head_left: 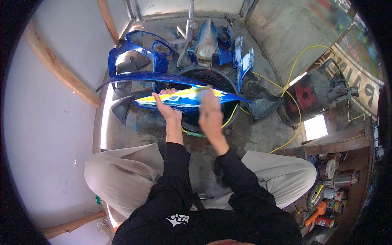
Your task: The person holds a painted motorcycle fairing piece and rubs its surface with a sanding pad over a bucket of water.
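Observation:
My left hand (167, 105) grips a long curved blue panel (186, 103) with yellow and white patches, its thumb along the near face and fingertips over the far edge. My right hand (210, 116) is on the panel's right half, closed round a small flat item (206, 89) that is blurred and too unclear to name. Beneath the panel sits a round black tub (188, 126), with a yellow hose and a green piece at its near rim.
Blue panels (159, 61) and a pale fairing (206, 41) lie beyond the tub. At right are a dark tank (306, 98) with a yellow hose (299, 114), a black molded part (261, 104), and wooden shelves (347, 143) holding cans and tools. A white wall (53, 134) is at left.

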A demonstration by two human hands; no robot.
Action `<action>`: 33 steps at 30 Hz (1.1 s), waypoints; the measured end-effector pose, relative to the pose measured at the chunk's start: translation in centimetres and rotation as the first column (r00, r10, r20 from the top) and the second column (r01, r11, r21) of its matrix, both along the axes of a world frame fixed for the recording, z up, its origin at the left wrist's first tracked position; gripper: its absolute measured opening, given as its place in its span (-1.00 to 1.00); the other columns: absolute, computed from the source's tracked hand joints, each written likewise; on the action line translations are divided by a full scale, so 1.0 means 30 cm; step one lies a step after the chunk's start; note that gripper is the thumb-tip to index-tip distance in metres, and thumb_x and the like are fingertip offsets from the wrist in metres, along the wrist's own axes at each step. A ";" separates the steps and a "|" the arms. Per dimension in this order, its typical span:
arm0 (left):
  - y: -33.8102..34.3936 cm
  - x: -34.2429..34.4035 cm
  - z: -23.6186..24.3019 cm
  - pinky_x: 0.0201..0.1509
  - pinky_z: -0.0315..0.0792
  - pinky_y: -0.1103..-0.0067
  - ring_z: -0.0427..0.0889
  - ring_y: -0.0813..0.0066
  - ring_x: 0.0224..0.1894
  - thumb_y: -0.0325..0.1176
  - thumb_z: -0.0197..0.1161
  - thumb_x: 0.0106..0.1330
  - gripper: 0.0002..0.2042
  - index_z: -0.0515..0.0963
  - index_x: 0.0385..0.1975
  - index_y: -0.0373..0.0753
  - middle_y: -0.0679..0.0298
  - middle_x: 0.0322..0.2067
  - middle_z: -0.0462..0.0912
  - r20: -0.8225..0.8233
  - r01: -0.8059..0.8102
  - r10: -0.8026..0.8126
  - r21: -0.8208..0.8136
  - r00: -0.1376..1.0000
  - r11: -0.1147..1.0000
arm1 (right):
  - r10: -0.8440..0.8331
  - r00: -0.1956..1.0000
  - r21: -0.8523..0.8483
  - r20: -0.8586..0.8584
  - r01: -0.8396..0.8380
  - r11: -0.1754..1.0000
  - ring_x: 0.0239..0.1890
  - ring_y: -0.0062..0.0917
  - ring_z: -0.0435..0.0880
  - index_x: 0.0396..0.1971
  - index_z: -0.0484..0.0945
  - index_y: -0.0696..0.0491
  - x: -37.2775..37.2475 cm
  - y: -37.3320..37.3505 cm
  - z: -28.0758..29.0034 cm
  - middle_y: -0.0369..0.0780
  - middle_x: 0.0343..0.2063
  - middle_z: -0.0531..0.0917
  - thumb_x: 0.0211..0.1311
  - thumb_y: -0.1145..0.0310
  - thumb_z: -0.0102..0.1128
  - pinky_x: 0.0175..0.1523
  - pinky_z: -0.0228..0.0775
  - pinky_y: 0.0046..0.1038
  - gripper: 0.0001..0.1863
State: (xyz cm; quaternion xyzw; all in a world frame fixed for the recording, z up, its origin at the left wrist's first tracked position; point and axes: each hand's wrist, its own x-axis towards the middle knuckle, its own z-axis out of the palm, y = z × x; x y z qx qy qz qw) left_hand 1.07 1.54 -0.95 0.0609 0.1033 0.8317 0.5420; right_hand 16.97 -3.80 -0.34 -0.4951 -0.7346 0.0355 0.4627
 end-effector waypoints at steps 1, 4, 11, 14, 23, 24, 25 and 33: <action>0.015 0.001 -0.012 0.19 0.41 0.27 0.49 0.26 -0.18 0.24 0.03 0.57 -0.47 0.40 -0.40 -0.16 0.25 -0.40 0.47 0.000 0.009 -0.009 0.004 1.000 1.000 | 0.147 0.988 -0.018 0.053 -0.146 0.989 0.47 0.12 0.33 0.34 0.43 0.28 -0.050 -0.028 -0.013 0.17 0.37 0.44 0.38 0.45 0.18 0.58 0.08 -0.01 -0.45; 0.030 -0.043 -0.060 0.17 0.41 0.27 0.48 0.24 -0.20 0.24 -0.02 0.59 -0.45 0.39 -0.43 -0.16 0.24 -0.42 0.46 -0.032 0.037 -0.035 0.063 0.999 0.997 | 0.365 0.926 -0.087 0.091 -0.358 0.930 0.51 0.02 0.32 0.30 0.47 0.26 -0.125 -0.072 0.024 0.12 0.41 0.42 0.38 0.44 0.20 0.58 0.09 0.03 -0.49; -0.002 -0.012 0.004 0.21 0.41 0.27 0.48 0.26 -0.16 0.24 0.03 0.57 -0.47 0.38 -0.39 -0.16 0.26 -0.37 0.45 0.028 0.025 -0.025 -0.004 0.999 1.000 | -0.164 0.986 -0.080 -0.016 0.162 0.984 0.45 0.06 0.40 0.28 0.51 0.28 0.210 0.078 0.051 0.15 0.31 0.53 0.47 0.48 0.10 0.55 0.17 -0.06 -0.57; -0.003 0.003 0.013 0.21 0.41 0.28 0.48 0.26 -0.16 0.24 0.04 0.57 -0.48 0.38 -0.38 -0.16 0.26 -0.37 0.45 0.016 0.016 -0.015 -0.025 1.000 1.000 | -0.258 0.966 -0.070 0.014 0.259 0.963 0.45 0.08 0.38 0.27 0.50 0.31 0.205 0.077 0.036 0.15 0.32 0.51 0.46 0.49 0.10 0.55 0.15 -0.05 -0.56; 0.018 -0.016 -0.026 0.19 0.40 0.27 0.47 0.27 -0.17 0.22 0.04 0.58 -0.48 0.37 -0.39 -0.15 0.25 -0.40 0.45 -0.005 0.010 -0.010 0.015 1.000 1.000 | 0.291 0.952 -0.007 0.096 -0.291 0.957 0.47 0.09 0.36 0.28 0.47 0.31 -0.082 -0.016 0.016 0.15 0.36 0.47 0.29 0.51 0.22 0.58 0.11 -0.01 -0.46; 0.018 -0.013 -0.023 0.19 0.40 0.27 0.47 0.27 -0.17 0.22 0.04 0.58 -0.48 0.37 -0.39 -0.15 0.25 -0.40 0.45 -0.004 0.011 -0.011 0.017 1.000 1.000 | 0.217 0.972 0.036 0.085 -0.221 0.975 0.47 0.08 0.36 0.28 0.47 0.31 -0.026 0.011 -0.003 0.14 0.37 0.47 0.32 0.51 0.21 0.58 0.12 -0.03 -0.48; 0.009 -0.020 -0.014 0.19 0.40 0.27 0.47 0.27 -0.17 0.23 0.04 0.57 -0.48 0.38 -0.39 -0.16 0.25 -0.40 0.45 0.003 0.010 -0.010 0.020 1.000 1.000 | 0.102 0.995 0.001 0.022 -0.102 0.995 0.47 0.08 0.35 0.28 0.47 0.30 0.027 0.031 0.000 0.15 0.36 0.47 0.39 0.51 0.15 0.57 0.13 -0.04 -0.52; 0.005 -0.018 -0.017 0.19 0.40 0.30 0.48 0.28 -0.16 0.23 0.05 0.57 -0.47 0.40 -0.39 -0.17 0.25 -0.39 0.46 0.016 0.000 0.000 -0.010 1.000 1.000 | 0.161 0.982 0.012 0.103 -0.163 0.987 0.51 0.00 0.31 0.29 0.50 0.24 -0.061 -0.043 0.030 0.15 0.39 0.43 0.33 0.53 0.15 0.58 0.11 -0.06 -0.49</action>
